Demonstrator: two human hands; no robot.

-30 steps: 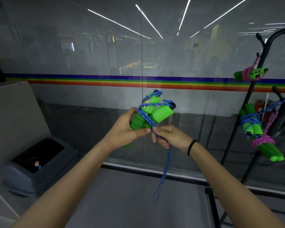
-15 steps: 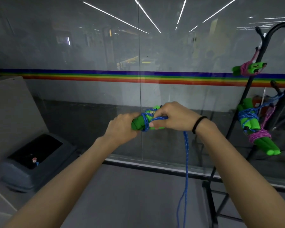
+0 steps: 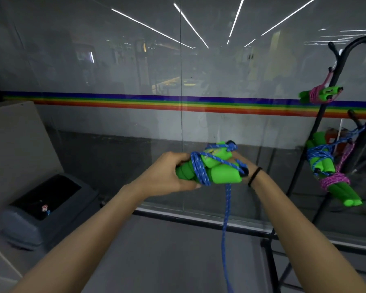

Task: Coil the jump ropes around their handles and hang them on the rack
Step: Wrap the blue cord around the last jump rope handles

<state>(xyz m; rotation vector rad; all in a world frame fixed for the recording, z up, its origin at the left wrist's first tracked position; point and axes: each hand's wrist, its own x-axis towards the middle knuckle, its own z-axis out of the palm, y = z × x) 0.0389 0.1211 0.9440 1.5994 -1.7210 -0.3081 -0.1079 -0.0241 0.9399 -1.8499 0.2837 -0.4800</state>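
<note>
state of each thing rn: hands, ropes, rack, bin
left hand, grips the handles' ends
right hand, mostly hidden behind the handles, grip unclear
handles, bundled side by side
blue rope, partly coiled on the handles, tail hanging loose
rack, upright, three ropes on it
top pink rope, coiled, hung
hung blue rope, coiled, hung
low pink rope, coiled, hung
bin, upright on floor

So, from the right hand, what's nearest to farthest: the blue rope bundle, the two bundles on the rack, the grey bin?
From the right hand:
1. Blue rope bundle, in its fingers.
2. Lower rack bundle, to the right.
3. Upper pink-rope bundle, right and higher.
4. Grey bin, far left on the floor.
</note>
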